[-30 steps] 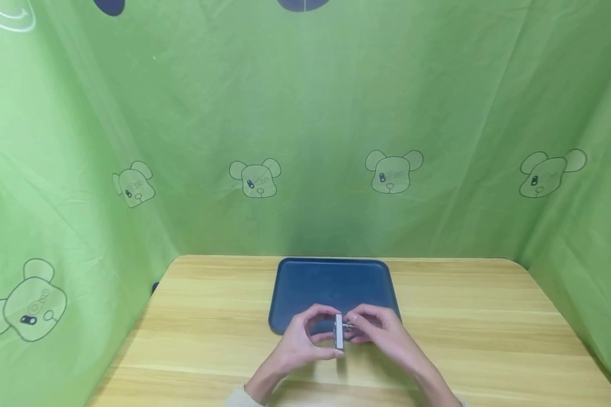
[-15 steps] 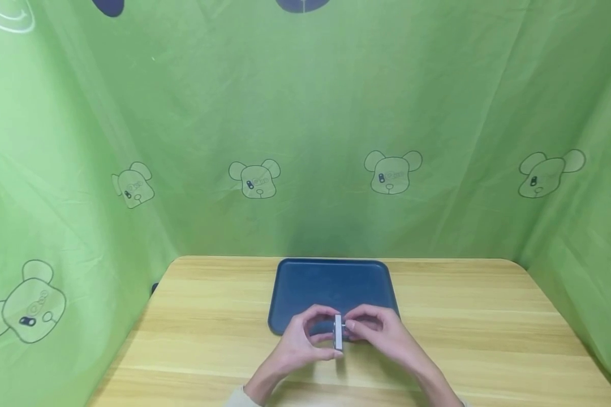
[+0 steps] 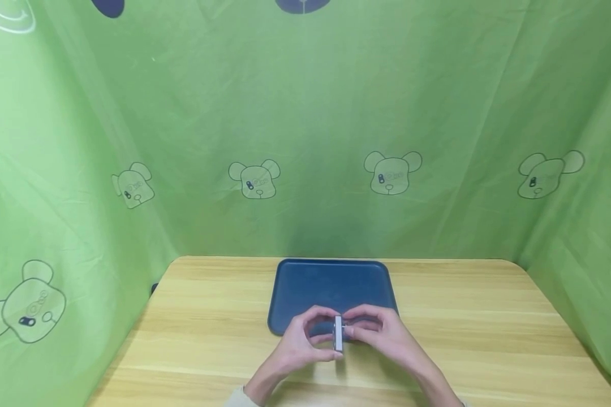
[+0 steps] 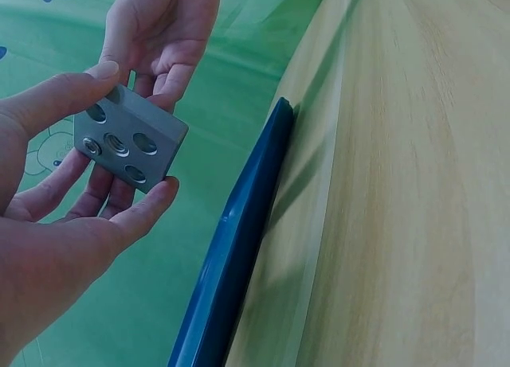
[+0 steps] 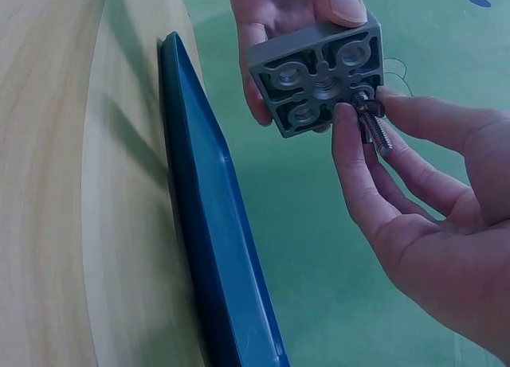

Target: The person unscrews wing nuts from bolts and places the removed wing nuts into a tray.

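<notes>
My left hand (image 3: 300, 346) holds a square grey metal block (image 4: 151, 116) on edge by its rim, thumb on one side and fingers on the other. Round holes pierce the block; a bolt head (image 4: 92, 146) sits in one corner hole in the left wrist view. On the recessed face, seen in the right wrist view, the threaded bolt (image 5: 382, 138) sticks out of that corner. My right hand (image 3: 389, 336) pinches a small dark nut (image 5: 373, 107) on the bolt, close to the block; the fingertips partly cover it.
A blue tray (image 3: 333, 282) lies on the wooden table (image 3: 489, 328), just beyond and partly behind the hands. Green fabric (image 3: 326, 113) with bear-face drawings hangs at the back and both sides.
My right thumb has slid downward beside the bolt, and the right fingers have shifted slightly against the nut. The left hand and the block stay almost still.
</notes>
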Tool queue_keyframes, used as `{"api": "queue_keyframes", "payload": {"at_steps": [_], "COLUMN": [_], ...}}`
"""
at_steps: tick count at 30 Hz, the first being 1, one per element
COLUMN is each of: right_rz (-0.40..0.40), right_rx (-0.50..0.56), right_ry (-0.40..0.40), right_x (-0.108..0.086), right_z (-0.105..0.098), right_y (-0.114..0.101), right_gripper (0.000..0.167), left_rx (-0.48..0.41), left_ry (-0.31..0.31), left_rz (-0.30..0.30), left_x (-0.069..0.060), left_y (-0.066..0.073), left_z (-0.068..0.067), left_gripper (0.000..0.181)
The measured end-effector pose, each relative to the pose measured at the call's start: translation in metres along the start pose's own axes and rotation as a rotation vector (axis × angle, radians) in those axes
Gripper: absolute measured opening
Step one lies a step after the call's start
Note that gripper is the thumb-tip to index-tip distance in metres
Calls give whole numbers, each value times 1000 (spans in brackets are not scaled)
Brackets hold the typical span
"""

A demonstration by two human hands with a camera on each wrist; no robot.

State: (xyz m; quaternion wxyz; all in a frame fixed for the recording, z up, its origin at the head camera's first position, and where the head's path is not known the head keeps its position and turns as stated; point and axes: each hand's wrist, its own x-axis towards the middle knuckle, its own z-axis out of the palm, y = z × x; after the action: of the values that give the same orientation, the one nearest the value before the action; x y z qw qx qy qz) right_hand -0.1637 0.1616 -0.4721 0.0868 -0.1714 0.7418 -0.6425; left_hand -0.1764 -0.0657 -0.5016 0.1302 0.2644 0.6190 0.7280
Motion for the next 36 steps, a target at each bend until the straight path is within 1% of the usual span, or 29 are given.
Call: {"api": "queue_keyframes", "payload": {"at_steps": [10,19,25,28,33,36], "right_rz": [11,-40,-53,-36,46,71], "right_rx": [-5,-21,-47,-15,53,81], "right_ry": [7,8,4,-1,7,24], "right_x": [0,1,2,2,2,3], "right_z": [2,3,1,0,3,4], "right_y": [-3,0,4,4,0,0], "right_gripper": [28,22,27,30,35,38], "left_rx": [-11,-20,-15,-9,2,12], "left_ry": [-7,-21,-16,-7,-7,-5], "left_rz": [15,38,30,22,26,28], "left_x": [0,1,1,1,0,1], "left_y": [1,0,0,0,0,1], "left_z": [-2,-2,-1,-2,-2,-2], "left_gripper": [66,66,67,66,66,67]}}
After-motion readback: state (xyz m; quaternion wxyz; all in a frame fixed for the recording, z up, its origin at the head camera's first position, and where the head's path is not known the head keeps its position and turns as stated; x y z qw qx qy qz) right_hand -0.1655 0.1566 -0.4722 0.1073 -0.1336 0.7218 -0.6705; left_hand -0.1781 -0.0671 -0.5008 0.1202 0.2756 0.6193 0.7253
